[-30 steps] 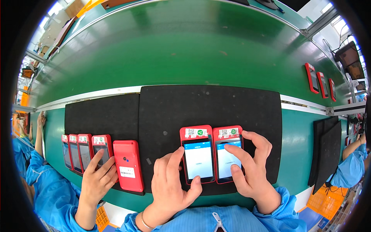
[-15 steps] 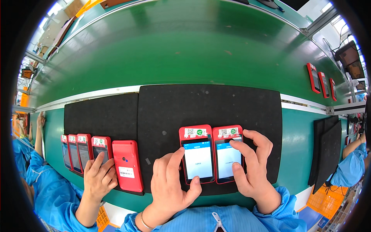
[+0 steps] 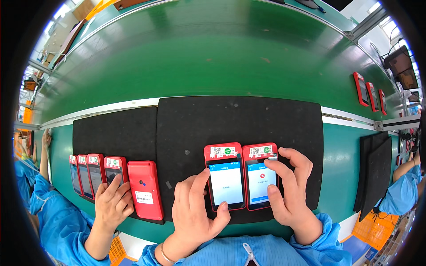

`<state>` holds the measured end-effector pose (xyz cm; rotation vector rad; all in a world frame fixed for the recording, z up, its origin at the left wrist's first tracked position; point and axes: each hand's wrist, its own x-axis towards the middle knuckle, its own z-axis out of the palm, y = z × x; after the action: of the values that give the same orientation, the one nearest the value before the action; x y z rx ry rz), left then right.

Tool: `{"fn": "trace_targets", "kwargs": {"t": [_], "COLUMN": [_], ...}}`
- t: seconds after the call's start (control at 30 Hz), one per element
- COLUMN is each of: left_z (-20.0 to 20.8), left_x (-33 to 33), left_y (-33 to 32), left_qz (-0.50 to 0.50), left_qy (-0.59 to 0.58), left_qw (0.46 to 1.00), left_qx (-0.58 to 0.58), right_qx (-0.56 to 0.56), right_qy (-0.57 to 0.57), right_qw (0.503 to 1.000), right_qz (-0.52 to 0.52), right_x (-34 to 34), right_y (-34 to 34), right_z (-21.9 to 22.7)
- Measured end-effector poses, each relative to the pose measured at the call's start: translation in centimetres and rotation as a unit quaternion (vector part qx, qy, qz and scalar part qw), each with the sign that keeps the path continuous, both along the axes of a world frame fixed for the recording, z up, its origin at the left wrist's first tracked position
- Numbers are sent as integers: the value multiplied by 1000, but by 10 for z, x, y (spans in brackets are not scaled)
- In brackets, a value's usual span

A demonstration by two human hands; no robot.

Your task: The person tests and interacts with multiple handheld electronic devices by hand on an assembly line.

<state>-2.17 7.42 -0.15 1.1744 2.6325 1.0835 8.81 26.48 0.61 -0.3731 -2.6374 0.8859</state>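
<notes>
On a matte black rectangular mat (image 3: pixel 239 119), face up and side by side: a red-cased, rectangular left terminal (image 3: pixel 226 181) and a red-cased, rectangular right terminal (image 3: pixel 259 188). Shows, on the left, a blue header above a mostly white screen; on the right, also a round red cross icon and a blue bar below. At the left terminal: bare left hand (image 3: pixel 193 204), index finger along the upper left side, thumb near the lower edge, both parted rather than closed round the casing. At the right terminal: bare right hand (image 3: pixel 290 188), index finger bent over the screen top, thumb beside the screen, likewise parted; impossible to see whether touching the glass. Further left: a red, white-labelled terminal (image 3: pixel 144 188), back up, beside a co-worker's bare hand (image 3: pixel 113 201).
</notes>
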Motion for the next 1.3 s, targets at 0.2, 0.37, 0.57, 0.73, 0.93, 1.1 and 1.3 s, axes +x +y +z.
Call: {"fn": "trace_targets", "kwargs": {"t": [0.2,0.37,0.57,0.73,0.93,1.1,1.3], "left_z": [0,0,1,-1,4,3,2], "left_x": [-1,0,-1,-1,-1,-1,-4], "left_y": [0,-1,-1,-1,2,1,-1], "left_qz": [-5,1,-1,1,3,2,-7], "left_qy": [0,-9,-16,-12,-9,-3,-11], "left_qw": [1000,1000,1000,1000,1000,1000,1000], "left_qx": [2,1,5,8,-16,-26,-18], "right_qx": [16,54,53,37,28,7,7], "right_qy": [-9,-41,-29,-21,-26,-13,-2], "right_qw": [1000,997,998,999,999,1000,1000], "right_qz": [12,38,29,20,18,8,5], "right_x": [0,-3,-3,-2,-2,-2,0], "right_y": [1,-3,-4,-3,-1,-1,-1], "right_z": [2,5,5,3,4,2,3]}}
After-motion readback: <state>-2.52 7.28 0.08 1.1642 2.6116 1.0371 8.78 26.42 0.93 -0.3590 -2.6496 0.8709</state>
